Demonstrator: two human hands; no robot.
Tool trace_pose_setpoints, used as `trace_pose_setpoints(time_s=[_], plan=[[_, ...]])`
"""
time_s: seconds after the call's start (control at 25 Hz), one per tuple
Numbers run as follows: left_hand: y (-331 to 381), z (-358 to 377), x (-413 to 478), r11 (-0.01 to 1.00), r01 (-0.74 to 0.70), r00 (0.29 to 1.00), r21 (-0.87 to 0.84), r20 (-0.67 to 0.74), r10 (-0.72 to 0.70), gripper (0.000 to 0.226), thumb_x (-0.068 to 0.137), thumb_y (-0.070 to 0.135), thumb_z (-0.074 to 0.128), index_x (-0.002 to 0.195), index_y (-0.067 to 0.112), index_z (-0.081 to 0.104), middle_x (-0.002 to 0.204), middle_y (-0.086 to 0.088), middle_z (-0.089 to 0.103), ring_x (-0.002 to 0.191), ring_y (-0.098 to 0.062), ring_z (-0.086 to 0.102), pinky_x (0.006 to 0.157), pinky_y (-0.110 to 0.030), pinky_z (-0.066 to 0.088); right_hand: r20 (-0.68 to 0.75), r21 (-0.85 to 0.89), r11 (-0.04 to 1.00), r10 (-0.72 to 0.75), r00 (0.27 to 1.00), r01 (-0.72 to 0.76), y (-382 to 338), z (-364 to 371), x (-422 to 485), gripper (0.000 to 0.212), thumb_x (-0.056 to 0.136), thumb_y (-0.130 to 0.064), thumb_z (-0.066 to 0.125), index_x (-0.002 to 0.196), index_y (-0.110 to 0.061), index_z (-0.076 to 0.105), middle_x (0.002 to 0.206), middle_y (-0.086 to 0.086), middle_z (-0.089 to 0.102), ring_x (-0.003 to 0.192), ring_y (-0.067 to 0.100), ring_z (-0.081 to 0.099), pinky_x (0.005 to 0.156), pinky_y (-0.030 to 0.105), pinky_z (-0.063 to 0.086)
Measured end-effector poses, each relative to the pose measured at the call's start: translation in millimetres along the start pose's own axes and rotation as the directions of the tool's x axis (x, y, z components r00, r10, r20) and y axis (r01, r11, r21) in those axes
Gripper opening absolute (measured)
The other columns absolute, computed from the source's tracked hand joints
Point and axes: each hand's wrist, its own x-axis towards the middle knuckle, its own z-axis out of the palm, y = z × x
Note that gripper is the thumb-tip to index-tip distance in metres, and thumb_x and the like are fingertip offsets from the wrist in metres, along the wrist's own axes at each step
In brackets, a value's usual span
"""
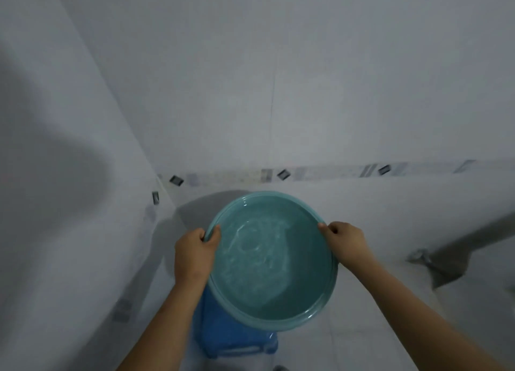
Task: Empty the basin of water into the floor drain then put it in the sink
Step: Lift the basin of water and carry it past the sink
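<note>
A round teal basin [271,259] holds rippling water and sits roughly level in front of me, above a blue plastic stool [234,340]. My left hand [195,252] grips the basin's left rim, thumb inside the edge. On the right rim my right hand [344,241] is closed the same way. I cannot tell whether the basin rests on the stool or hangs just above it. No floor drain or sink shows in this view.
White tiled walls meet in a corner at the left [164,192], with a patterned border strip [278,173] across them. A metal fitting [420,256] sits low on the right, by pale floor tiles [362,329].
</note>
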Motion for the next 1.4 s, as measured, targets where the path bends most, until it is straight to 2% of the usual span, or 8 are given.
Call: trace_pose_setpoints(time_s=[0.28,0.56,0.72,0.88,1.0,1.08,1.24,1.4], plan=[[97.0,-56.0,-2.1,0.997,-0.073,0.995,0.032,0.065,0.071,0.057,0.091,0.035,0.066,0.052,0.019,0.028,0.045,0.004,0.029,0.041,-0.010,0.028,0.040,-0.027,0.020,0.001,0.067,0.998,0.009,1.000,-0.009,-37.2,-113.7,-35.0,0.052,0.098,-0.043,0.047,0.081,0.001,0.069,0.078,0.018,0.072,0.073,0.033,0.070,0.071,0.043,0.061],[165.7,-90.2,-13.2,0.990,-0.139,0.982,0.034,0.132,0.133,0.055,0.090,0.036,0.067,0.051,0.015,0.036,0.052,-0.008,0.038,0.050,-0.021,0.037,0.045,-0.030,0.027,-0.071,0.227,0.973,0.054,0.996,-0.037,-46.2,-187.3,-72.0,0.037,0.095,-0.037,0.056,0.077,-0.008,0.070,0.074,0.012,0.070,0.065,0.027,0.069,0.048,0.029,0.057],[188.0,-97.6,-22.6,0.988,-0.156,0.970,-0.021,0.185,0.157,0.051,0.089,0.038,0.067,0.052,0.011,0.046,0.052,-0.012,0.050,0.050,-0.022,0.049,0.049,-0.029,0.041,-0.100,0.301,0.951,0.096,0.990,-0.062,-40.7,-210.7,-99.6,0.032,0.094,-0.034,0.058,0.076,-0.011,0.071,0.071,0.008,0.070,0.059,0.022,0.069,0.038,0.023,0.051],[216.3,-87.5,-42.5,0.979,-0.189,0.935,-0.073,0.293,0.202,0.051,0.088,0.036,0.070,0.049,0.010,0.049,0.047,-0.009,0.054,0.043,-0.018,0.053,0.042,-0.022,0.042,-0.154,0.326,0.935,0.194,0.969,-0.135,-7.6,-233.2,-132.3,0.036,0.093,-0.037,0.059,0.073,-0.010,0.071,0.068,0.010,0.073,0.054,0.024,0.071,0.040,0.024,0.052],[238.6,-77.8,-61.7,0.974,-0.174,0.902,-0.145,0.374,0.217,0.043,0.088,0.034,0.071,0.061,0.003,0.060,0.059,-0.017,0.063,0.049,-0.021,0.061,0.047,-0.031,0.055,-0.182,0.347,0.920,0.260,0.948,-0.185,16.2,-247.8,-157.2,0.036,0.093,-0.037,0.060,0.072,-0.009,0.071,0.064,0.008,0.071,0.050,0.022,0.069,0.037,0.021,0.049],[253.4,-66.9,-81.9,0.970,-0.183,0.872,-0.160,0.429,0.235,0.043,0.088,0.034,0.071,0.060,0.004,0.059,0.055,-0.013,0.063,0.042,-0.019,0.061,0.039,-0.030,0.053,-0.216,0.344,0.915,0.295,0.931,-0.211,38.5,-260.4,-180.6,0.037,0.092,-0.037,0.061,0.068,-0.011,0.070,0.058,0.004,0.069,0.047,0.018,0.066,0.036,0.018,0.047],[282.4,-36.2,-140.8,0.961,-0.199,0.811,-0.194,0.517,0.272,0.044,0.089,0.036,0.071,0.058,0.008,0.055,0.051,-0.008,0.064,0.036,-0.016,0.061,0.035,-0.027,0.050,-0.253,0.354,0.899,0.358,0.899,-0.258,93.1,-295.4,-235.6,0.037,0.092,-0.038,0.059,0.078,-0.008,0.072,0.074,0.012,0.072,0.065,0.028,0.072,0.060,0.038,0.063],[313.3,-4.1,-213.1,0.938,-0.280,0.750,-0.206,0.563,0.347,0.045,0.088,0.039,0.071,0.059,0.010,0.051,0.048,-0.008,0.059,0.036,-0.018,0.058,0.035,-0.024,0.046,-0.268,0.415,0.863,0.420,0.867,-0.290,160.1,-323.1,-300.2,0.033,0.094,-0.036,0.059,0.077,-0.010,0.070,0.076,0.014,0.073,0.061,0.029,0.073,0.054,0.036,0.062]])
